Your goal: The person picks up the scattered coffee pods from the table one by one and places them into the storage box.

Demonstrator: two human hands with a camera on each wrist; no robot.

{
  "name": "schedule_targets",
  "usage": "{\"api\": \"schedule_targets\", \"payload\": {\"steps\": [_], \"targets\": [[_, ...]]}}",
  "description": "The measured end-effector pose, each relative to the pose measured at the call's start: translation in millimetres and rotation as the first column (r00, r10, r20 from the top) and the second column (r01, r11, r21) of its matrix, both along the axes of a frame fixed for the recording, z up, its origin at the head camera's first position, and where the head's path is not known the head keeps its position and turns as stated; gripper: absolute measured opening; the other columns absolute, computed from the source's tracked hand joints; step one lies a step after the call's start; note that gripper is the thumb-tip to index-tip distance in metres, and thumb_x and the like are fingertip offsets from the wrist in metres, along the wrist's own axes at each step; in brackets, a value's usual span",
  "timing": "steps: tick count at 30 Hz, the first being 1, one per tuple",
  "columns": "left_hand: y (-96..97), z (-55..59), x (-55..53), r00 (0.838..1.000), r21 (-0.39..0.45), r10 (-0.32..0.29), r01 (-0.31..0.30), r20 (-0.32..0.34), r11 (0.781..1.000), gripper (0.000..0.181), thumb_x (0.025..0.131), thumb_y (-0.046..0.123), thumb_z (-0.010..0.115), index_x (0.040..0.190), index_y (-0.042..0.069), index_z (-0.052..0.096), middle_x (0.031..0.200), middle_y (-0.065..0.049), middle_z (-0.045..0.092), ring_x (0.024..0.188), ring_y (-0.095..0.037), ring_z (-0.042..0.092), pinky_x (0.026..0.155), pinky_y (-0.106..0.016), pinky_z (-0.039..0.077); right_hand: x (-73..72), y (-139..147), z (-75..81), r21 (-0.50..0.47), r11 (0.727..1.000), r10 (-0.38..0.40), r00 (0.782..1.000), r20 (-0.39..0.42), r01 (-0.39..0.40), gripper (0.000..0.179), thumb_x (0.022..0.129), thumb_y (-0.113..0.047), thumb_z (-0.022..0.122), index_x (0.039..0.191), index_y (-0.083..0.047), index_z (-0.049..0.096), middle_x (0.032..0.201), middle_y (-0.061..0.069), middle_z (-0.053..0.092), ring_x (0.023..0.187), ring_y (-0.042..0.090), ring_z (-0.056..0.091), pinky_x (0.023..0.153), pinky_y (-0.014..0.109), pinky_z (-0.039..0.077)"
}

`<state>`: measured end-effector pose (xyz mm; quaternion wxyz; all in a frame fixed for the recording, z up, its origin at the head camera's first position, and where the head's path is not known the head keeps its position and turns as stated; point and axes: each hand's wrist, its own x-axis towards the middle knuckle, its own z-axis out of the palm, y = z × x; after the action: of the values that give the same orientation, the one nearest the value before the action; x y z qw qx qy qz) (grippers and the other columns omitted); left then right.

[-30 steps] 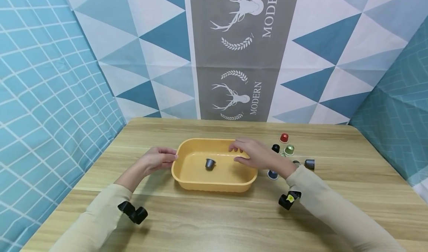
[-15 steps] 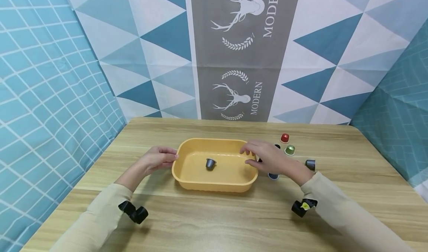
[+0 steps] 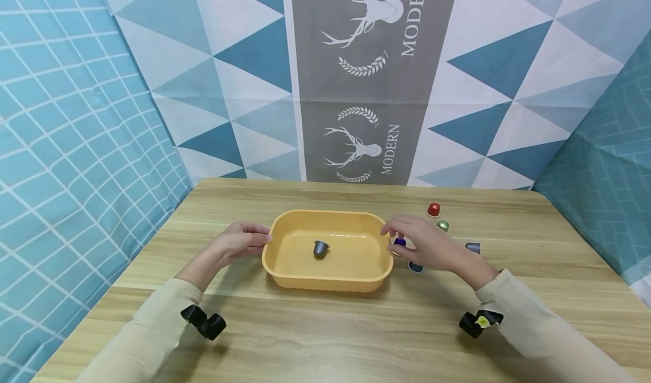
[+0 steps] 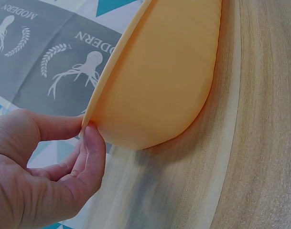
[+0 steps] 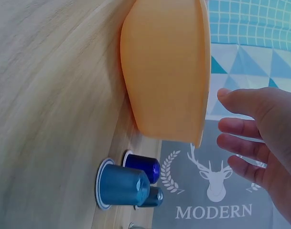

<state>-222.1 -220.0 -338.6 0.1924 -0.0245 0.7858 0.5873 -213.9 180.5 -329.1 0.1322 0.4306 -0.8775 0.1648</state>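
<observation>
An orange-yellow plastic basin (image 3: 328,284) stands on the table. One dark grey coffee capsule (image 3: 321,249) lies on its side inside. My left hand (image 3: 239,243) pinches the basin's left rim between thumb and fingers, as the left wrist view shows. Beyond the right rim hovers my right hand (image 3: 424,246), fingers loosely bent and nothing between them. Beneath it, a violet-blue capsule (image 5: 141,167) stands close to the basin's wall. Beside that are a light blue capsule (image 5: 123,185) and a darker teal one (image 5: 154,196), partly hidden.
To the right of the basin are a red capsule (image 3: 433,209), a green capsule (image 3: 443,225) partly behind my right hand, and a grey capsule (image 3: 473,247) on its side. The wooden table (image 3: 325,338) meets a patterned cloth backdrop (image 3: 351,146) at its far edge.
My right hand has moved right, from over the basin's inside to beyond its right rim, uncovering the violet-blue capsule. My left hand and the basin have stayed put.
</observation>
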Motion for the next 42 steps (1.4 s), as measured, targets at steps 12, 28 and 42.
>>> {"api": "schedule_targets", "payload": {"steps": [12, 28, 42], "targets": [[0.3, 4.4, -0.6, 1.000, -0.003, 0.010, -0.010, 0.006, 1.000, 0.047, 0.092, 0.010, 0.061, 0.130, -0.014, 0.046, 0.108, -0.008, 0.061, 0.088, -0.006, 0.063, 0.082, -0.021, 0.058, 3.4, 17, -3.7, 0.014, 0.997, -0.083, 0.992, 0.090, 0.082, 0.028, 0.084, -0.016, 0.074, 0.110, -0.014, 0.065, 0.102, 0.001, 0.068, 0.086, 0.014, 0.061, 0.072, 0.024, 0.056], [-1.6, 3.7, 0.4, 1.000, 0.015, 0.003, -0.003, 0.008, 1.000, 0.045, 0.092, 0.007, 0.060, 0.128, -0.015, 0.046, 0.102, -0.005, 0.062, 0.086, -0.006, 0.064, 0.081, -0.020, 0.058, 1.9, 36, -23.0, 0.012, 0.993, -0.120, 0.990, 0.070, 0.119, 0.023, 0.083, -0.017, 0.075, 0.104, -0.013, 0.066, 0.095, 0.000, 0.067, 0.079, 0.008, 0.057, 0.064, 0.020, 0.052], [-1.0, -0.2, -2.0, 1.000, 0.014, 0.007, -0.008, 0.008, 1.000, 0.047, 0.092, 0.010, 0.062, 0.130, -0.014, 0.046, 0.104, -0.005, 0.062, 0.086, -0.004, 0.063, 0.082, -0.021, 0.058, 4.1, 46, -36.7, 0.069, 0.986, -0.161, 0.979, 0.129, 0.153, 0.026, 0.084, -0.017, 0.074, 0.108, -0.013, 0.065, 0.101, -0.001, 0.067, 0.082, 0.008, 0.058, 0.067, 0.022, 0.052]]}}
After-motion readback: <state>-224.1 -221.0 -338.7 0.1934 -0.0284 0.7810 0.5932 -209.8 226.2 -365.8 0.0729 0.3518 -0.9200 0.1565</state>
